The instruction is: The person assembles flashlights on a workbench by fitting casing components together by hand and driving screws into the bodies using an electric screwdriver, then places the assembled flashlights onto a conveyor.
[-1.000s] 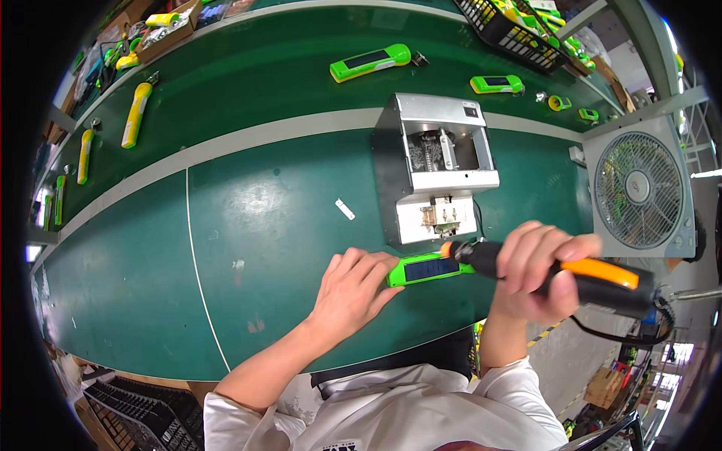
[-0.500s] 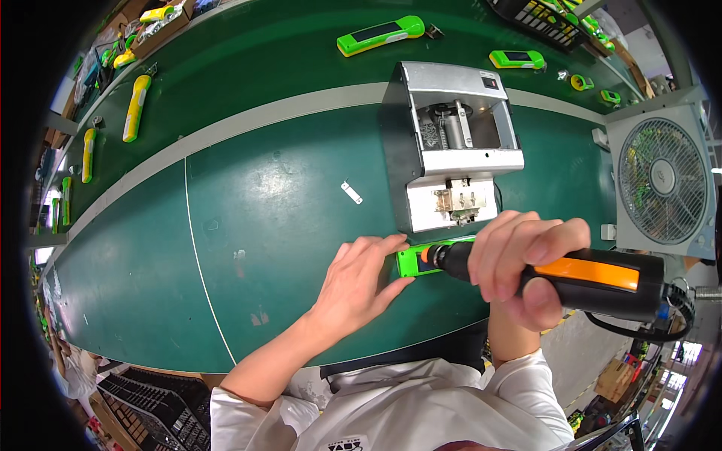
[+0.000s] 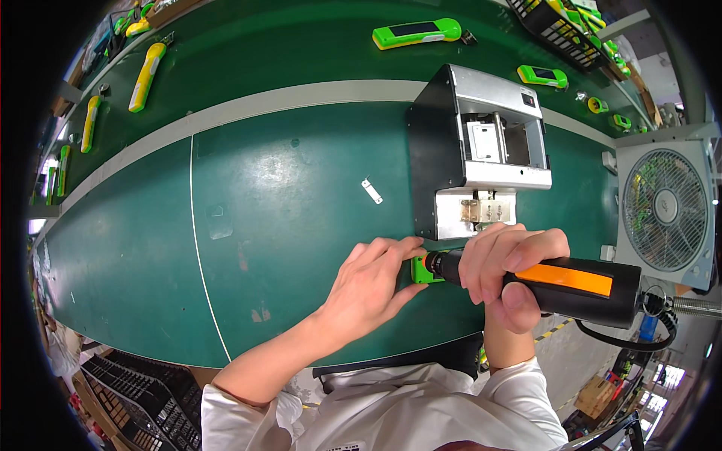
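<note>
A black electric screwdriver (image 3: 575, 289) with an orange strip is in my right hand (image 3: 511, 274), fingers wrapped round its body. Its tip points left and meets the upper left end of a green casing (image 3: 426, 273), which lies on the bench. My left hand (image 3: 372, 276) holds that end between thumb and fingers. Most of the casing is hidden under the screwdriver and my right hand. Just beyond stands a silver and black screw feeder machine (image 3: 496, 175), with a metal block (image 3: 485, 210) at its front. Left of it lies a small white strip (image 3: 371, 191).
Green and yellow lamps (image 3: 417, 33) lie along the far green belt (image 3: 301, 49), with more yellow ones (image 3: 147, 77) at far left. A box fan (image 3: 665, 210) stands at right. Black crates (image 3: 139, 398) sit below the bench at lower left. A cable (image 3: 624, 346) trails from the screwdriver.
The whole view has shifted. The screwdriver tip has moved closer to the casing's left end. Inside the machine's opening a pale plate now shows where a roller was. Both hands keep their hold.
</note>
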Demonstrator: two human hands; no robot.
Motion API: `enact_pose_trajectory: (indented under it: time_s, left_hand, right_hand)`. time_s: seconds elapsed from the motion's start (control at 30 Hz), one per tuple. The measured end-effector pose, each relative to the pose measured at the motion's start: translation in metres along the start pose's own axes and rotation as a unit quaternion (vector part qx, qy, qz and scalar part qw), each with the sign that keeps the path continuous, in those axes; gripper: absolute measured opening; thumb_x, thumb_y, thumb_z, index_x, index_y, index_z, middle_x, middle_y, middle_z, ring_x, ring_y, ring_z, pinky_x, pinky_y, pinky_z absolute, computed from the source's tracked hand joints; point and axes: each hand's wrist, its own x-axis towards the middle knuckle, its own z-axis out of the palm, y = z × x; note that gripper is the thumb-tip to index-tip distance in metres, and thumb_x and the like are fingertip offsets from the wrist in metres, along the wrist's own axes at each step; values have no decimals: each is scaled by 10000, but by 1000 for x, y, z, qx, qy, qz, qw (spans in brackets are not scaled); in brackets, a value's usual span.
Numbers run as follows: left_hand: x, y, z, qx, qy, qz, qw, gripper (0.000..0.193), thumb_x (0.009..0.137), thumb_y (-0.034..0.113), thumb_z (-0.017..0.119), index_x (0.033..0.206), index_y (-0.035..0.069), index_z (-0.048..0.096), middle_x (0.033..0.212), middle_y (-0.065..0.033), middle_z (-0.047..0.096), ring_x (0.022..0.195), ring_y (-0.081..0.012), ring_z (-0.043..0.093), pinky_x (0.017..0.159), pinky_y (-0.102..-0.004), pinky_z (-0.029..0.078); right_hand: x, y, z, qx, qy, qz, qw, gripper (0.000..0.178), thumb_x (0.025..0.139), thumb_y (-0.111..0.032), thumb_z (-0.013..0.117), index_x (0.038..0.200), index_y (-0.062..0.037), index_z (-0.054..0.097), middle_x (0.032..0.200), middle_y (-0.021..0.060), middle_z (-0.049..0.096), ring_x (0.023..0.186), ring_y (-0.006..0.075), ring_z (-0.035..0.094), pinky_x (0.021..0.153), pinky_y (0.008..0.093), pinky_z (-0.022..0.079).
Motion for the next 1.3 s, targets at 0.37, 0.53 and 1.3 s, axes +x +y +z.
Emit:
enact_pose_trajectory:
  time_s: [0.37, 0.53, 1.3]
  left_hand:
    - [-1, -2, -5, -2, 2, -26, 1000, 735, 786, 168, 848, 1410, 51, 477, 1219, -54, 704, 1062, -261, 610, 881, -387, 466]
    - [-4, -6, -4, 17, 19, 0, 1000, 710, 788, 174, 847, 1393, 75, 488, 1165, -20, 717, 1025, -231, 613, 840, -367, 458]
    - [5, 3, 1, 61, 1, 74, 995, 376, 796, 136, 834, 1130, 51, 684, 1193, -72, 653, 1075, -307, 595, 911, -419, 497]
  right_hand:
    - [9, 14, 7, -15, -102, 16, 995, 198, 800, 30, 710, 946, -1, 579, 649, 59, 609, 520, 189, 602, 553, 315, 538]
    - [8, 15, 17, -19, -66, 12, 998, 202, 863, -39, 733, 975, 4, 570, 622, 35, 568, 485, 153, 549, 498, 284, 491]
    - [13, -52, -45, -84, 25, -153, 984, 248, 963, -177, 618, 1133, -43, 496, 640, 17, 539, 462, 135, 513, 458, 297, 455]
